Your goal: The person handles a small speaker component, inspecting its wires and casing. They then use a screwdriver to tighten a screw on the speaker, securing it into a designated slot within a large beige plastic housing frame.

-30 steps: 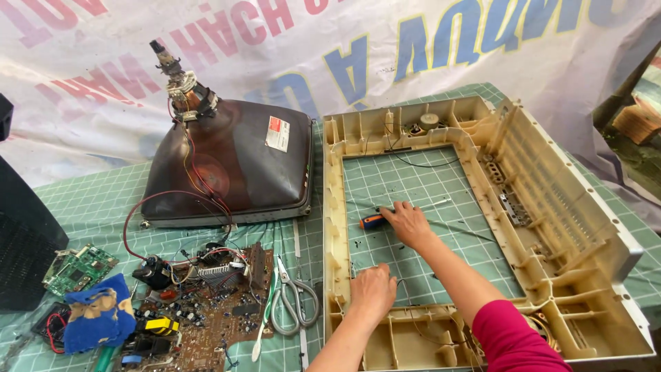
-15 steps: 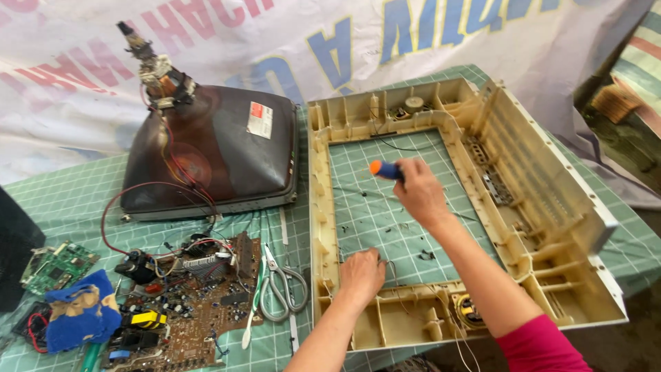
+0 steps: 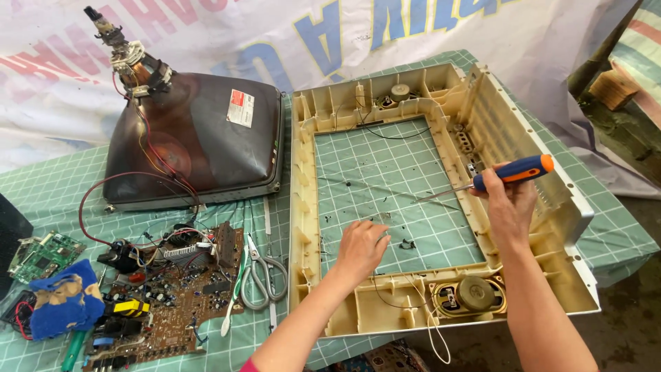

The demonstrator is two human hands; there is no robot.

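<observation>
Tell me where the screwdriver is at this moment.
In the head view, the screwdriver is in the right hand, raised over the right side of the beige plastic frame.

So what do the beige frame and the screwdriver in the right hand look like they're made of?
The frame looks like moulded plastic, matte and yellowed: thin ribs and cast-in compartments along its walls. The screwdriver in the right hand has a thin grey shaft, probably steel, and a smooth blue handle with an orange cap, likely plastic or rubber; which of the two cannot be told.

Head view, looking down

The table point(image 3: 606, 234) is seen from above at arm's length; only one view is given.
</observation>
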